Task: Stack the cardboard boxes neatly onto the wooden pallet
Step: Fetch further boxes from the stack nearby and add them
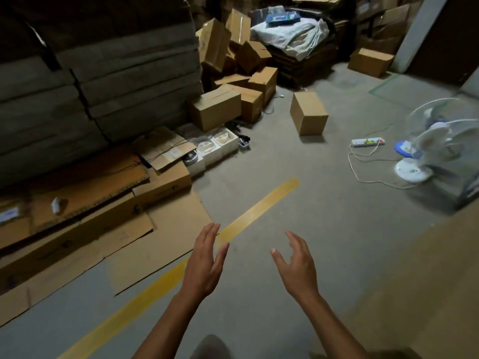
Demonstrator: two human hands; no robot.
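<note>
Grey concrete floor [324, 242] fills the middle of a dim storeroom, crossed by a yellow painted line [259, 211] that runs diagonally from the lower left toward the centre. Flattened cardboard sheets [116, 242] lie along the left side of the floor. Behind them rises a tall wall of stacked, dull brown bundles [103, 73]. At the far centre a tumbled heap of cardboard boxes [233, 81] leans against that wall, some tilted, some on their sides. A lone box [308, 115] stands apart on the bare floor just right of the heap, and one more closed carton [370, 62] sits farther back by a pale pillar. Beyond the heap a dark layered stack [305, 66] carries a crumpled pale plastic bundle [290, 35]; whether that stack is pallets cannot be told. On the right a white fan [435, 143] stands near a white power strip [368, 142] with its cable looping over the floor. Both forearms reach forward low in the view, well short of any box. The left hand [204, 265] is held edge-on with straight fingers close together, the right hand [298, 268] has loosely curved fingers and the thumb spread; both palms face each other, empty.
</note>
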